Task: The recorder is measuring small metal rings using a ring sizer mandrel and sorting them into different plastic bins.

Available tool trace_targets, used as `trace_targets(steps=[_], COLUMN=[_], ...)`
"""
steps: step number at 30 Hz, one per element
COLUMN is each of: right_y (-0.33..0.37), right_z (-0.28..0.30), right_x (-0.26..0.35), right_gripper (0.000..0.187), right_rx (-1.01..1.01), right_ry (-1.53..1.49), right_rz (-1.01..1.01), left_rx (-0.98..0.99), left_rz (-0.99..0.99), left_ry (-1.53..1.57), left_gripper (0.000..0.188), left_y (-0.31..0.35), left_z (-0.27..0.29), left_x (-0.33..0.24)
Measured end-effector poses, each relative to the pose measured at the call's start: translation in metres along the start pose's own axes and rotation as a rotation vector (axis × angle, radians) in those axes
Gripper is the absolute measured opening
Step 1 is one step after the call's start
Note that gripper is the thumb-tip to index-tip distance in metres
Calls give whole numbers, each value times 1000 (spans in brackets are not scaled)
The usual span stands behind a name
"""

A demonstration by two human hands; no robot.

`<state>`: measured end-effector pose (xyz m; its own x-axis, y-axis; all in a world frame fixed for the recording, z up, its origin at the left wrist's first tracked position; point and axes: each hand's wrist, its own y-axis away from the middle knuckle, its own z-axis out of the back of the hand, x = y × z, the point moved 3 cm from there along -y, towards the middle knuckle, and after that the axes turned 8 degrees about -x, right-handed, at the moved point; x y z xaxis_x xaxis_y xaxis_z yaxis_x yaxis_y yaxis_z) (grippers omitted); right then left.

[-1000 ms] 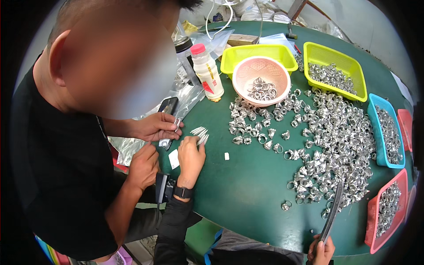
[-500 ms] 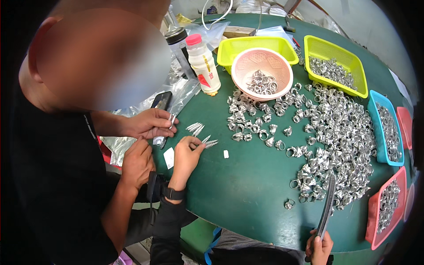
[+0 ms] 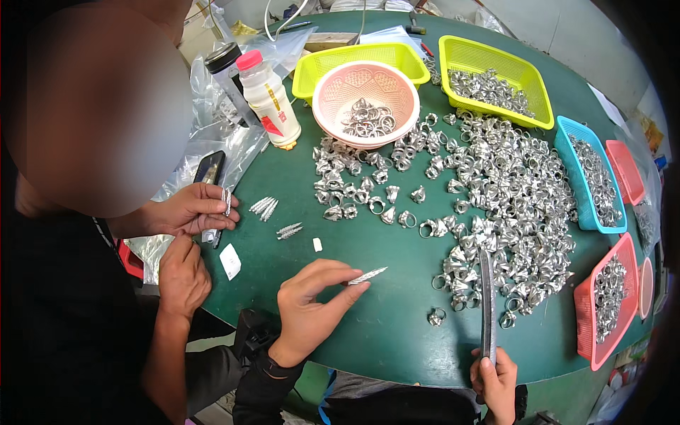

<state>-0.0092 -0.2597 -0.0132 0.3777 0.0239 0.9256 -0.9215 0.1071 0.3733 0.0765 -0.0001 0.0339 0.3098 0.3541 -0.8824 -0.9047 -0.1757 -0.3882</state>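
My left hand (image 3: 312, 315) pinches a pointed, textured silver feather-shaped piece (image 3: 368, 276) between thumb and fingers, just above the green table (image 3: 397, 340). Beyond it lie two small groups of similar feather-shaped pieces (image 3: 265, 207). At the near edge, my right hand (image 3: 494, 386) is closed around the lower end of a long grey ring mandrel (image 3: 488, 304), held upright in view. The mandrel's top overlaps the edge of a large heap of silver rings (image 3: 517, 205). One loose ring (image 3: 437, 316) lies to its left.
A co-worker's hand (image 3: 195, 209) at left holds a small silver piece near a phone (image 3: 209, 170). Rings fill a pink bowl (image 3: 329, 92), a yellow-green basket (image 3: 542, 92), a blue basket (image 3: 567, 149) and a pink basket (image 3: 588, 326). A pink-capped bottle (image 3: 269, 106) stands behind.
My left hand has come away from the groups of feather-shaped pieces, rightward and nearer, with one in its fingers. My right hand still holds the mandrel. The whole view has shifted.
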Motion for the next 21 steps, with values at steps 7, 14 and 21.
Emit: trace_targets(steps=[7,14,21], right_y=[2,0,0], right_z=[1,0,0], right_x=[2,2,2], right_gripper=[22,22,22], right_rx=[-9,3,4], right_ry=[-4,-25,-26], right_rz=[-14,-15,-7], left_rx=[-36,-69,-105], left_rz=[228,309,259], left_ry=[331,550,417], left_gripper=[17,20,25], left_y=[8,9,11], left_z=[-4,-6,-2], left_x=[-1,-3,-2])
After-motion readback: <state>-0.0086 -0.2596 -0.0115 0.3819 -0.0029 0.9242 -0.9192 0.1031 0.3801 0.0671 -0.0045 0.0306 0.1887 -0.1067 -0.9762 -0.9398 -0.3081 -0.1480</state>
